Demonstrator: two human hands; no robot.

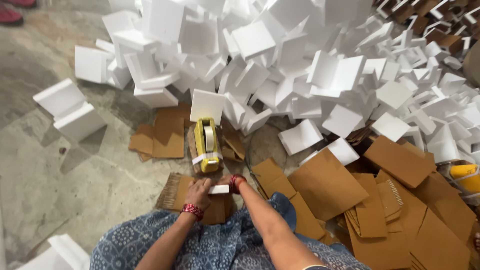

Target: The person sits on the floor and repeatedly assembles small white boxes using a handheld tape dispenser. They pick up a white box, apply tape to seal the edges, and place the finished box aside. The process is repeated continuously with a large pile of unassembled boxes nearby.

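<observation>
My left hand [200, 192] and my right hand [231, 183] are close together low in the middle of the view, both holding a small white foam piece [219, 189] over a brown cardboard sheet [175, 192]. Just beyond them stands a yellow tape dispenser [207, 145] with a white tape roll, on a cardboard scrap. Both wrists carry red bangles. My lap, in blue patterned cloth [215, 247], fills the bottom.
A big heap of white L-shaped foam corner pieces [300, 65] covers the far floor. Several brown cardboard sheets [380, 200] lie stacked at right. Loose foam blocks [70, 107] sit at left on the grey concrete floor [60, 185]. A second yellow dispenser [467, 177] is at the right edge.
</observation>
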